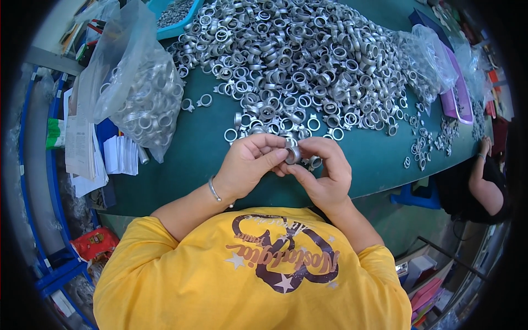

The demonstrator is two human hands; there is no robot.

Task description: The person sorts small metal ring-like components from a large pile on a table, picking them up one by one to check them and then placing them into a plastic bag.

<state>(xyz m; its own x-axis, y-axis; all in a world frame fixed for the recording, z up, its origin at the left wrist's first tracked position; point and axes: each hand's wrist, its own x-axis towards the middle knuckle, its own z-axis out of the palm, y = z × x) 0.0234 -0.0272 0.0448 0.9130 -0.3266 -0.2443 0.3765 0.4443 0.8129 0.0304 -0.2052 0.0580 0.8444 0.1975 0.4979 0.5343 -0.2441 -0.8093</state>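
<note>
A silver metal ring with small lugs [293, 155] is held up in front of my chest, over the near edge of the table. My left hand [245, 166] pinches its left side between thumb and fingers. From the right, my right hand [329, 173] grips the same ring with thumb and fingertips. Just beyond my fingers, several loose rings of this kind lie on the green tabletop, with a large heap of metal rings [291, 55] behind them. Another ring [314, 161] shows partly behind my right fingers.
A clear plastic bag of rings [146, 113] stands at the left, near a blue tray [175, 16] of small parts. At the right are another bag of rings [421, 58], a purple basket [457, 88] and smaller loose rings. Another person's arm [484, 184] rests at the far right, by a blue stool [416, 197].
</note>
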